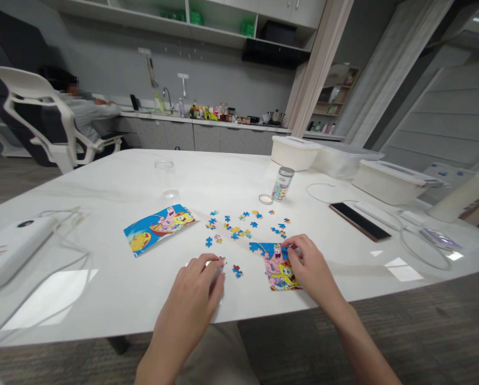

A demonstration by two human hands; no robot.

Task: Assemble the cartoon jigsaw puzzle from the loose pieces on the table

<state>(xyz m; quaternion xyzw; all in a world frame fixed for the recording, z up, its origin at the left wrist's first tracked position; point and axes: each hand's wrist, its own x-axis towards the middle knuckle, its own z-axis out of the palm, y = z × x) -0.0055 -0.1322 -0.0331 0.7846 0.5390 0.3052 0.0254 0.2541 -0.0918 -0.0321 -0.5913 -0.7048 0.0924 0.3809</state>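
Near the table's front edge, my left hand (196,289) is curled low over the surface, with a small jigsaw piece (222,261) at its fingertips. A loose blue and red jigsaw piece (237,271) lies just to its right. My right hand (312,267) has its fingers bent onto the upper right of a joined jigsaw puzzle (277,270), which shows pink and yellow cartoon figures; the hand covers its right side. Several loose jigsaw pieces (239,232) are scattered beyond both hands. To the left, a folded picture sheet (159,227) carries the same cartoon scene.
A printed tin (283,184) stands behind the pieces, its ring-like lid (265,199) beside it. A clear jar (165,179) is at back left. A phone (360,221), cables and storage boxes (295,152) lie right; a white device (18,240) is left. A person (89,115) sits beyond.
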